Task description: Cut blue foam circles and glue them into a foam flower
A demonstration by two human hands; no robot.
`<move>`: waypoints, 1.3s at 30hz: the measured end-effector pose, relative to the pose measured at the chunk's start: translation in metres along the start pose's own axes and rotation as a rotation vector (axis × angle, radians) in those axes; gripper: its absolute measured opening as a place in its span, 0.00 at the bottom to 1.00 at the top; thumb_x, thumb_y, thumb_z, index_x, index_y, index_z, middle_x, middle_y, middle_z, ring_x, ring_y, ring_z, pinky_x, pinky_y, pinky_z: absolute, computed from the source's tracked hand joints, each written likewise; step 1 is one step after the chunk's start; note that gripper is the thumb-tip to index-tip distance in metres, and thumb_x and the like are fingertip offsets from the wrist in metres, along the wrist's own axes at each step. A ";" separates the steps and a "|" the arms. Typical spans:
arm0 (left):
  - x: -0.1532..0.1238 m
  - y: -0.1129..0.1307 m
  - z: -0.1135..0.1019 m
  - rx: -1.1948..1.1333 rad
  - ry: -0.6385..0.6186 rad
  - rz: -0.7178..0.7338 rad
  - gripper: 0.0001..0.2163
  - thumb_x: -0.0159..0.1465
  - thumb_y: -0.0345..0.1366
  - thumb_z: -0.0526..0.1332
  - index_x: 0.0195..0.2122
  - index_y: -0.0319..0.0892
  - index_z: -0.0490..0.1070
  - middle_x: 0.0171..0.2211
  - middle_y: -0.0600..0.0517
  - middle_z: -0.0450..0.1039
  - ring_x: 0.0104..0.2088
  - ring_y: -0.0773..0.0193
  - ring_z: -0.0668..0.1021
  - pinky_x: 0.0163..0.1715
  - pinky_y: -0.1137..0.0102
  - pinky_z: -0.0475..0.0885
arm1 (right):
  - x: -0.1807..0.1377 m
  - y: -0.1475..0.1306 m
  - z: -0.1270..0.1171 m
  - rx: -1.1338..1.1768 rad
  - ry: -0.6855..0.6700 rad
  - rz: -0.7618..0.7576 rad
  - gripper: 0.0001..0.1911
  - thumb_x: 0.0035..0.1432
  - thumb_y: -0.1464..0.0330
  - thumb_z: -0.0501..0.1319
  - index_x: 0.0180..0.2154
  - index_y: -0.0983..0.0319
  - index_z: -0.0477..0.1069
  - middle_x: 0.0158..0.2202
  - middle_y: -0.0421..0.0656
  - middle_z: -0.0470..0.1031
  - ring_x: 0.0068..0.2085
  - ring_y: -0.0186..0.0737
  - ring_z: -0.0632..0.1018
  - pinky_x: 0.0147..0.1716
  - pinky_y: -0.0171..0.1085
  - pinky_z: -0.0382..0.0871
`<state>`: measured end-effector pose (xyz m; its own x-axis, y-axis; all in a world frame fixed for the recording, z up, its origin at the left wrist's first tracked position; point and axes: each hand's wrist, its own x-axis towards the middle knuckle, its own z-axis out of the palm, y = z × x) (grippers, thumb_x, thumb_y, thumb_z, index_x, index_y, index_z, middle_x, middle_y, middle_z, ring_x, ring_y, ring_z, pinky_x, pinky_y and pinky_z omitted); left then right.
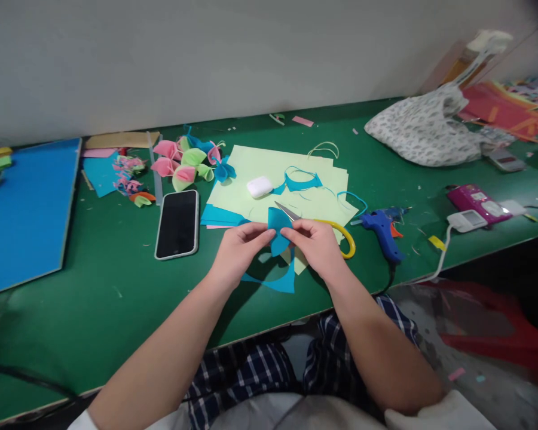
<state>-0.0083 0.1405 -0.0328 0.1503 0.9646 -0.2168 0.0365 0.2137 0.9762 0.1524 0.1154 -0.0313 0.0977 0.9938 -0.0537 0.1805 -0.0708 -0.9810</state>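
A small piece of blue paper (278, 222) is pinched between the fingers of my left hand (246, 242) and my right hand (314, 242), held above the table's front half. The piece looks curved or folded. Beneath my hands lies a blue paper offcut (287, 280) with a rounded cut-out. Scissors with yellow handles (348, 239) rest beside my right hand, their blades pointing up and left, partly hidden behind it. Behind my hands are pale green sheets (246, 164), with a white case (260, 187) and thin blue offcuts (302, 182) on top.
Left of the sheets lie a phone (177, 224) and pink, green and blue paper flowers (188, 161). A blue board (27, 209) covers the far left. A blue glue gun (383, 230) with its cord, a purple packet (477, 203) and a patterned cloth bag (425, 128) are on the right.
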 end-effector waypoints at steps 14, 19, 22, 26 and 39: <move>0.001 0.003 -0.001 0.004 0.003 -0.016 0.16 0.44 0.46 0.72 0.26 0.39 0.75 0.22 0.55 0.73 0.23 0.70 0.72 0.28 0.73 0.71 | 0.001 0.000 -0.001 0.125 -0.017 0.099 0.15 0.45 0.59 0.69 0.32 0.62 0.74 0.27 0.38 0.75 0.26 0.35 0.75 0.28 0.35 0.69; 0.001 0.002 0.001 -0.033 0.033 -0.019 0.16 0.43 0.45 0.73 0.26 0.40 0.75 0.23 0.55 0.73 0.22 0.70 0.72 0.27 0.73 0.71 | 0.001 0.001 -0.001 0.191 -0.004 0.100 0.15 0.44 0.60 0.70 0.34 0.61 0.75 0.27 0.39 0.76 0.26 0.34 0.76 0.30 0.36 0.73; 0.001 0.002 0.001 -0.043 0.028 -0.018 0.16 0.43 0.45 0.73 0.26 0.39 0.75 0.23 0.55 0.73 0.22 0.69 0.73 0.27 0.72 0.71 | 0.001 0.004 0.000 0.197 0.001 0.063 0.12 0.47 0.61 0.68 0.33 0.60 0.75 0.27 0.39 0.76 0.25 0.34 0.76 0.29 0.36 0.73; 0.000 0.004 0.000 -0.055 -0.007 -0.022 0.16 0.44 0.45 0.73 0.27 0.40 0.74 0.22 0.55 0.73 0.22 0.69 0.73 0.26 0.72 0.72 | 0.002 0.009 0.000 0.216 0.008 0.038 0.11 0.48 0.62 0.68 0.33 0.60 0.74 0.26 0.38 0.75 0.26 0.34 0.75 0.28 0.36 0.73; 0.000 0.003 -0.002 -0.137 -0.029 -0.010 0.12 0.48 0.40 0.71 0.29 0.40 0.73 0.20 0.58 0.70 0.21 0.72 0.72 0.25 0.76 0.69 | -0.001 -0.003 -0.002 0.337 -0.102 0.006 0.12 0.50 0.65 0.67 0.38 0.59 0.72 0.24 0.34 0.72 0.23 0.30 0.75 0.27 0.34 0.74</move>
<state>-0.0102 0.1417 -0.0302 0.1794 0.9578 -0.2248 -0.0971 0.2446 0.9647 0.1538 0.1143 -0.0282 -0.0036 0.9981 -0.0616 -0.1551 -0.0614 -0.9860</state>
